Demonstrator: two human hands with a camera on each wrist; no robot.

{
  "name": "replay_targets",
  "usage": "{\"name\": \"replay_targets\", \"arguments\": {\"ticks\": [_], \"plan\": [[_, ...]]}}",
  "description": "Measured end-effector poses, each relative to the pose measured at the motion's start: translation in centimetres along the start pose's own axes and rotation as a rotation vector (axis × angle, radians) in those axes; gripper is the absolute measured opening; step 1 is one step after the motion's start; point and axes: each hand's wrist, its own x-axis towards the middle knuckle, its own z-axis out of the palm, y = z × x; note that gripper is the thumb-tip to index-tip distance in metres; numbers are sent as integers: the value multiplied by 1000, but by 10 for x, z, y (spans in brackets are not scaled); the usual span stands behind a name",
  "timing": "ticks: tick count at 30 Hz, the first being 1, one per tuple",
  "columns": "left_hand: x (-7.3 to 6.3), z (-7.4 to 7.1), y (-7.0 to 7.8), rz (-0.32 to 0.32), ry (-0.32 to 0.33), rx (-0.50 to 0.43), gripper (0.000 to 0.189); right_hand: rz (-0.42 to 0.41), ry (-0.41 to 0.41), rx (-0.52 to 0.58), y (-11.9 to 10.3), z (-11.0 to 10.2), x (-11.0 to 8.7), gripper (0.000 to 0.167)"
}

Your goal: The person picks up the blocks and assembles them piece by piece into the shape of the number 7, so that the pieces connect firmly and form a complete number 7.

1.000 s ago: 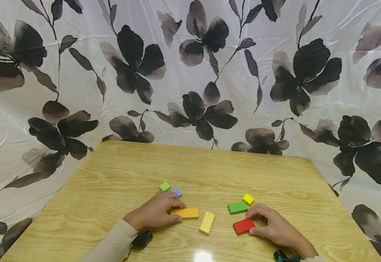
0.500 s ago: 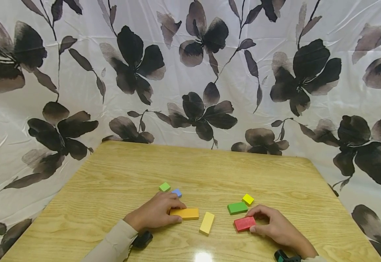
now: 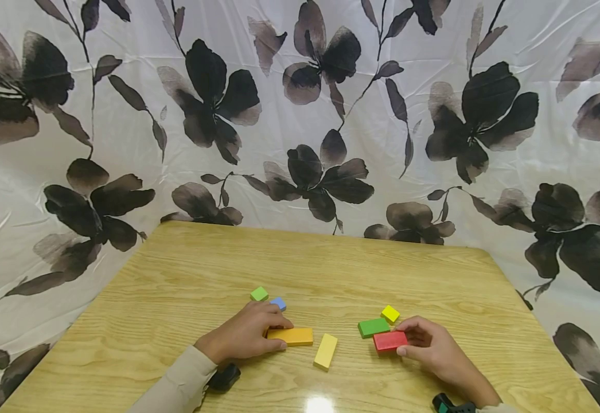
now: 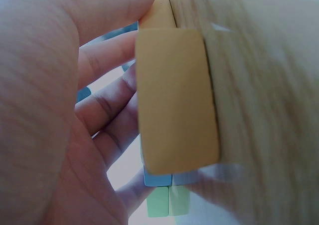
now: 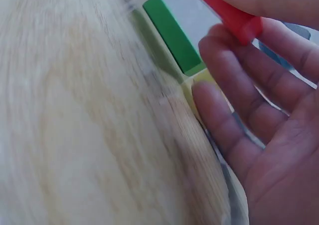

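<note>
In the head view my left hand (image 3: 245, 334) grips the left end of an orange wooden block (image 3: 297, 336) lying on the table. The left wrist view shows that block's end (image 4: 177, 100) close up, fingers along its far side. My right hand (image 3: 436, 353) pinches a red block (image 3: 389, 342) between thumb and fingers. In the right wrist view the red block (image 5: 244, 28) is held off the tabletop. Just behind it in the head view lies a green block (image 3: 374, 328), with a yellow cube (image 3: 390, 314) at its far right corner. A pale yellow block (image 3: 326, 351) rests between my hands.
A light green block (image 3: 260, 293) and a blue block (image 3: 279, 304), partly hidden by my left hand, lie beyond it. The wooden table (image 3: 320, 264) ends at a white cloth (image 3: 382, 143) with dark flowers. A black device (image 3: 224, 378) sits at my left wrist.
My right hand has lifted the red block off the table and brought it slightly away from me and right, up to the green block. The left hand and orange block stay put.
</note>
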Motion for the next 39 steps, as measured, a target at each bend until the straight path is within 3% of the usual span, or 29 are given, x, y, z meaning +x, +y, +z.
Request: {"name": "replay_targets", "arguments": {"ticks": [14, 21, 25, 31, 39], "plan": [[1, 0, 2, 1, 4, 13, 30, -60, 59, 191, 6, 0, 2, 41], [0, 0, 2, 3, 4, 10, 30, -22, 114, 199, 7, 2, 3, 48], [0, 0, 2, 7, 4, 7, 29, -30, 155, 281, 6, 4, 6, 50], [0, -1, 2, 6, -4, -2, 30, -114, 115, 427, 6, 4, 10, 46], [1, -1, 2, 4, 3, 4, 30, -129, 106, 454, 6, 5, 15, 44]]}}
